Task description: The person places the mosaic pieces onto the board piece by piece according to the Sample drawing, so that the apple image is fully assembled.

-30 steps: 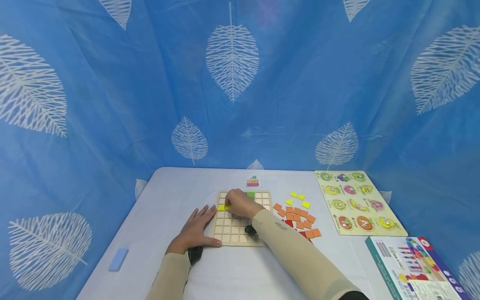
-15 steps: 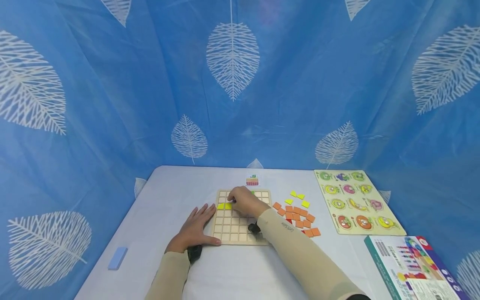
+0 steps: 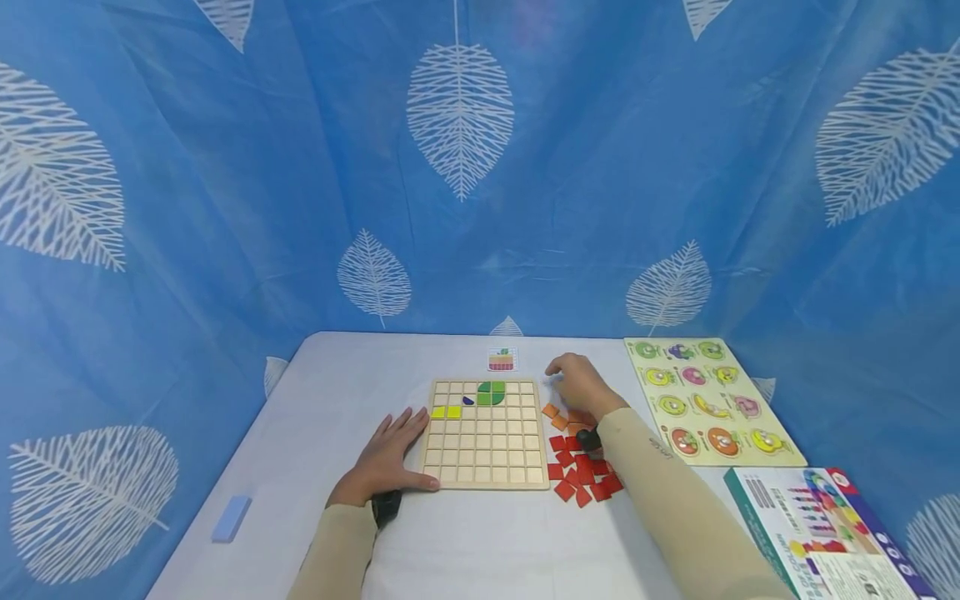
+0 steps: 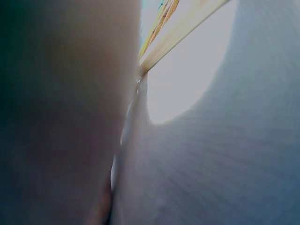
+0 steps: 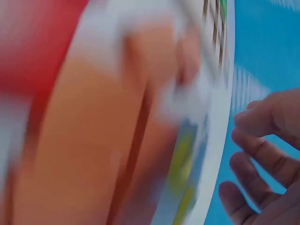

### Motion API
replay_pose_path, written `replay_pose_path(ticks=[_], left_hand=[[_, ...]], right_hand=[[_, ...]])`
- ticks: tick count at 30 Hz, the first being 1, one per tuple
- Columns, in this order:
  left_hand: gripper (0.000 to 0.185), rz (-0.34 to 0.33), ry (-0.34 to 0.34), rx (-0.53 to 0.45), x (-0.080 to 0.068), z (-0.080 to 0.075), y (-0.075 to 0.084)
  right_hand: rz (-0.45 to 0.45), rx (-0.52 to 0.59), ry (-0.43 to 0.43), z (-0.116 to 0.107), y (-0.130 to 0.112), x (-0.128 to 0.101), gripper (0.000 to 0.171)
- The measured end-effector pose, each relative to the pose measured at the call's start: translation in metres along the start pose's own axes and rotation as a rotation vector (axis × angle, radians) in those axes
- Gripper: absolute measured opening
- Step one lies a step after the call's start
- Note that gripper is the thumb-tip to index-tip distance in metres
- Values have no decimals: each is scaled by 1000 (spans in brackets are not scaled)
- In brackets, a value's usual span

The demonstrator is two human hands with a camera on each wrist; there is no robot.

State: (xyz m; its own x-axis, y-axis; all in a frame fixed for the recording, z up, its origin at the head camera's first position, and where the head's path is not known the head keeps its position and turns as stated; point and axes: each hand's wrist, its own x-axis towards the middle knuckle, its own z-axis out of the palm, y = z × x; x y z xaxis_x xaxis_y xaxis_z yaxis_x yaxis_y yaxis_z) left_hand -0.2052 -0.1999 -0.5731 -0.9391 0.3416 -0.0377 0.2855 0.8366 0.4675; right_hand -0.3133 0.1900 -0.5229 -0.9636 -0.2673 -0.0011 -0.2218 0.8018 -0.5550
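Hovering at the far end of the orange tiles (image 3: 551,410), right hand (image 3: 579,382) appears unloaded: fingers loosely bent, no piece seen between thumb and fingertips in the right wrist view.

Loose yellow tiles (image 5: 180,164): blurred patches past the orange ones in that same view. Head view hides them behind the right hand, so count and any contact cannot be told.

Key relation (judged): loose yellow tiles lie close to the right hand, probably beneath it rather than ahead of the fingertips, which point left toward the board (image 3: 483,442). A pinch there would call for lowering and turning the fingertips down. Long axis: too blurred to read. Right hand is clearly the nearer; left hand (image 3: 390,454) is across the board.

Left hand: flat, fingers spread, grasping nothing; beside the board's left edge, thumb at its near left corner. Presumably steadying.

On board: two placed yellow tiles (image 3: 446,412) side by side, third row from the far edge, left end. Green tiles (image 3: 491,393) in the two rows beyond, a dark blue piece (image 3: 468,401) just left of them.
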Motion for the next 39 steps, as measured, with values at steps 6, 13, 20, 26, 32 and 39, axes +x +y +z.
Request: replay_pose_path(ticks=[6,13,20,26,32,39], left_hand=[[135,15,10,-9,-1,-2,2],[135,27,22,-10,0,-1,3],[134,24,24,-13,-1,-1,2],[134,25,21,-11,0,-2,1],[134,38,19,-14,0,-3,0],[134,25,15,0,1,-2,0]], right_hand=[[106,9,-51,-20,40,-13,29],[129,53,-27,-19,54,-17,22],[106,51,-9,-18,46,-15,17],[102,28,-24,-15,40,-14,20],[33,46,-18,-11,30,-16,19],[-29,86,-15,-1,10,-12,21]])
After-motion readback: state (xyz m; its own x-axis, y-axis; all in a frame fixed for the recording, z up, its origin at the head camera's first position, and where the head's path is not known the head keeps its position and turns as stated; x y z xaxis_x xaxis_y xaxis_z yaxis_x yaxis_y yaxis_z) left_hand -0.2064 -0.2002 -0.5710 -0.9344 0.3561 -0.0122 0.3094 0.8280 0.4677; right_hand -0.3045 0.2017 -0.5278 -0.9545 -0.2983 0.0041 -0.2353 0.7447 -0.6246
